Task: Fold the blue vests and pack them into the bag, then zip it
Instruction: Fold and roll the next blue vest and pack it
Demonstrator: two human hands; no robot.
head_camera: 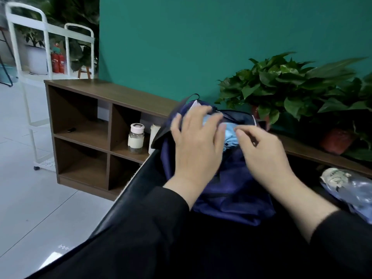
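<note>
One bag [227,190], mouth pointing away.

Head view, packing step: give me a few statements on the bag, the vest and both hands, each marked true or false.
1. The navy bag lies on a dark surface with its top opening away from the person. True.
2. The bag is fully zipped. False: its mouth is open and light blue vest fabric shows in it.
3. The left hand lies over the bag's mouth with fingers spread. True.
4. The right hand is off the bag, holding the clear jar. False: its fingertips are at the vest; the jar stands in the wooden shelf.
5. A leafy plant stands behind the bag. True.
</note>
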